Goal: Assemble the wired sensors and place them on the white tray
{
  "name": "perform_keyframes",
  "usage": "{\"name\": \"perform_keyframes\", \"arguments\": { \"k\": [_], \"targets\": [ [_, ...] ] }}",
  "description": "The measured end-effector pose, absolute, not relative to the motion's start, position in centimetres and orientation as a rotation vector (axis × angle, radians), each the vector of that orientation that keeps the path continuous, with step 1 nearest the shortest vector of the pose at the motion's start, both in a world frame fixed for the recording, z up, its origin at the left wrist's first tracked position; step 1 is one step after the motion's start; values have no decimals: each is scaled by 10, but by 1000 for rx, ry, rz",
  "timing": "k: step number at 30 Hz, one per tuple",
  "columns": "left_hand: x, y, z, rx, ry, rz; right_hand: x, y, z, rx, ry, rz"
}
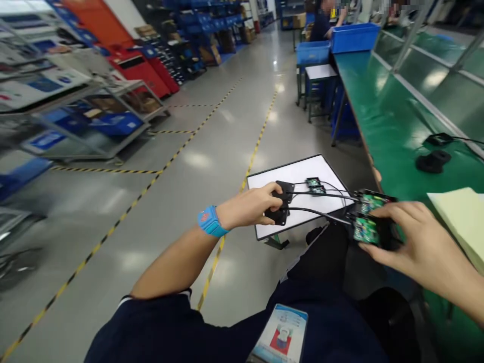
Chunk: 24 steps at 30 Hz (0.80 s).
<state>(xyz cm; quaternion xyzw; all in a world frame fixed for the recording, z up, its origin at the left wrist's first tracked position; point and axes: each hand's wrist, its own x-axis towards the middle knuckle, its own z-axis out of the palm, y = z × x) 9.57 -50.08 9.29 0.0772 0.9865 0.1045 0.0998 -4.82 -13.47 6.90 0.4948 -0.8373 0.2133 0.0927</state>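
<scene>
My left hand (pixel 260 204), with a blue band at the wrist, grips two flat black plates (pixel 285 191) above a white-topped stool (pixel 272 231). Two black cables (pixel 315 194) run from these plates to the right. At their other end, my right hand (pixel 404 232) holds two black housings with green circuit boards (pixel 366 229) showing inside, side by side near the green bench's edge. Two more small green-board units (pixel 313 184) with thin cables lie on the stool top.
To the right runs a green bench (pixel 381 116) bearing a black stand (pixel 433 161), pale yellow sheets (pixel 461 217) and blue bins (pixel 355 38). A person (pixel 321 22) is at its far end. Metal carts (pixel 94 126) stand left, beyond striped floor lines.
</scene>
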Motion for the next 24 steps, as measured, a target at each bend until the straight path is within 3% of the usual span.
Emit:
{"name": "perform_keyframes", "arguments": {
  "k": [6, 12, 18, 24],
  "targets": [
    [128, -574, 12, -306, 2814, 418, -110, -293, 9, 1902, -2431, 598],
    [126, -576, -65, -464, 2729, 512, -142, -336, -49, 2027, -2475, 514],
    [110, -601, -59, -465, 2748, 552, -169, -352, -59, 2038, -2495, 538],
    [41, -650, -54, -489, 2830, 455, -222, -384, -63, 1938, -2507, 590]
  ]
}}
